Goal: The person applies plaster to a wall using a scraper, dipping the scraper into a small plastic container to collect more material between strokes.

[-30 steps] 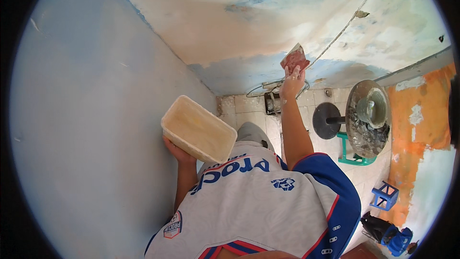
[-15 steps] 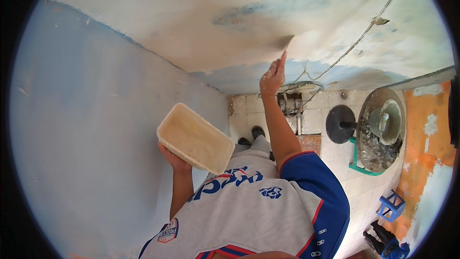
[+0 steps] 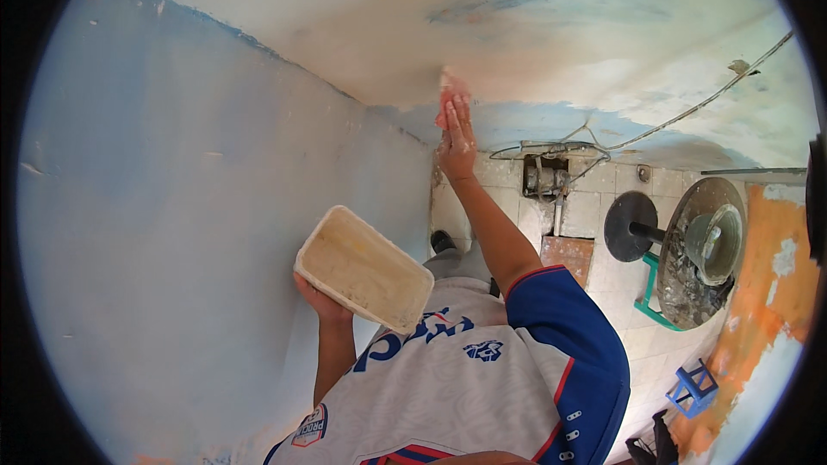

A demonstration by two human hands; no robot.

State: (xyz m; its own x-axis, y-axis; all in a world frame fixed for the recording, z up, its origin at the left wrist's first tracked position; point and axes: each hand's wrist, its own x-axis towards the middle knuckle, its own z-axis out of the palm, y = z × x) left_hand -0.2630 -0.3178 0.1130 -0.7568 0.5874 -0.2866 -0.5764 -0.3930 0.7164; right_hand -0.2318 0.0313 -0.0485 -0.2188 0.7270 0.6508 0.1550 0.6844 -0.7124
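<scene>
My left hand (image 3: 326, 303) is closed around the lower corner of a cream rectangular tub (image 3: 379, 243), held tilted before my chest. Beige residue coats the tub's inside. Stretched forward, my right hand (image 3: 457, 145) grips a flat, reddish putty spreader (image 3: 449, 90), slightly blurred, whose pale tip lies against the wall ahead (image 3: 345, 43). That wall carries smeared whitish and beige filler, with blue patches showing through. Pale specks dot my right fingers.
A blue-grey wall (image 3: 172, 207) runs close along my left. Cables (image 3: 689, 116) hang across the wall ahead, above a pump-like machine (image 3: 544, 179) in a floor recess. At right stand a round table (image 3: 676, 280) bearing a bucket (image 3: 715, 245), and a blue stool (image 3: 693, 389).
My right hand has moved left along the wall, and the spreader has turned from edge-on to showing its flat reddish face. The view has shifted; the tub remains in my left hand.
</scene>
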